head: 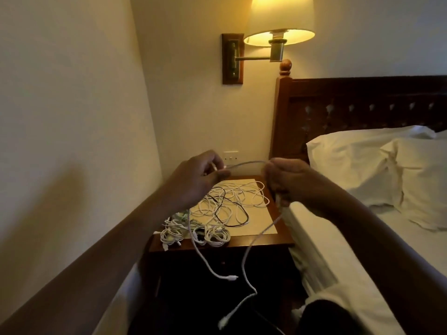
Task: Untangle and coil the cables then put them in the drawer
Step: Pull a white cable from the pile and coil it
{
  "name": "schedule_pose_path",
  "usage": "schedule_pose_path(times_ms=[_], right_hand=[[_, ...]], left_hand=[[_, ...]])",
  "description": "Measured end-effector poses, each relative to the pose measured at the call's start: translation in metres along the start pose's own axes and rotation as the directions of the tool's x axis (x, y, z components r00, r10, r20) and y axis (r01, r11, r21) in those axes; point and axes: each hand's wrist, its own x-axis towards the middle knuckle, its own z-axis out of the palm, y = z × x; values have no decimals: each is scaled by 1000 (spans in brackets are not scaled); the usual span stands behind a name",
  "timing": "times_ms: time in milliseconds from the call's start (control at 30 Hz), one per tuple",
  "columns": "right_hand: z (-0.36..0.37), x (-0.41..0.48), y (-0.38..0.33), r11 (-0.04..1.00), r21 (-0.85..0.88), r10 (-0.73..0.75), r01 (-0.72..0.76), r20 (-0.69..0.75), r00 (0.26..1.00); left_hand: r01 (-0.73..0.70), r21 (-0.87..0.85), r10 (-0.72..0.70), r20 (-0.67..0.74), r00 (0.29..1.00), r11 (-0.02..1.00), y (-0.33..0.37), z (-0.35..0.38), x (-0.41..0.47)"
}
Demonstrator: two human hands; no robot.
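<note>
Left hand (197, 181) and right hand (289, 183) each pinching one white cable (244, 162), short span arched between grips, slack trailing below the right grip, tangled cables (232, 201) on nightstand (266, 241) beneath, wall (72, 117) close left, mattress (326, 238) edge right.

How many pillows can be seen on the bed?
2. The left pillow leans against the headboard; the right pillow lies partly in front of it, cut by the picture's edge. Others may be hidden beyond that edge.
</note>
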Motion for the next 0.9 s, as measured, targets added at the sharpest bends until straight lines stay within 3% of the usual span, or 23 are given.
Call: schedule_pose_path(times_ms=[67,133,200,267,333,433,500,600,667,733,800,900], right_hand=[[-23,-3,11,996,78,60,-49,-146,988],[-39,-1,29,989,-1,146,-149,-179,973],[-37,1,41,915,-288,255,-282,-128,959],[-15,1,44,770,-583,285,-260,-51,957],[21,3,39,780,-615,192,-120,52,980],[68,8,35,920,-390,71,19,215,974],[72,14,34,976,-215,65,-29,161,985],[51,22,44,989,-143,35,-44,-69,997],[41,27,62,949,-314,-61,12,-146,987],[41,30,85,822,-566,-144,63,-100,984],[41,30,114,785,-614,-120,84,-19,993],[37,23,149,832,-554,-39,38,11,999]], left_hand=[[128,-99,-124,48,991,987,-33,-5,-21],[246,-144,-248,0,969,959,-62,-5,-38],[289,-158,-298,-34,954,944,-72,0,-47],[246,-187,-248,17,969,951,-59,8,-49],[162,-156,-154,63,986,974,-36,16,-43],[77,-82,-74,36,997,994,-19,23,-34],[105,-58,-105,8,994,993,-29,19,-36],[202,-7,-201,42,979,979,-59,15,-56],[203,83,-214,157,964,976,-73,18,-70],[145,142,-189,373,908,979,-68,21,-77],[215,-12,-177,527,831,976,-56,16,-81],[399,-459,-164,470,867,794,-57,-3,-81]])
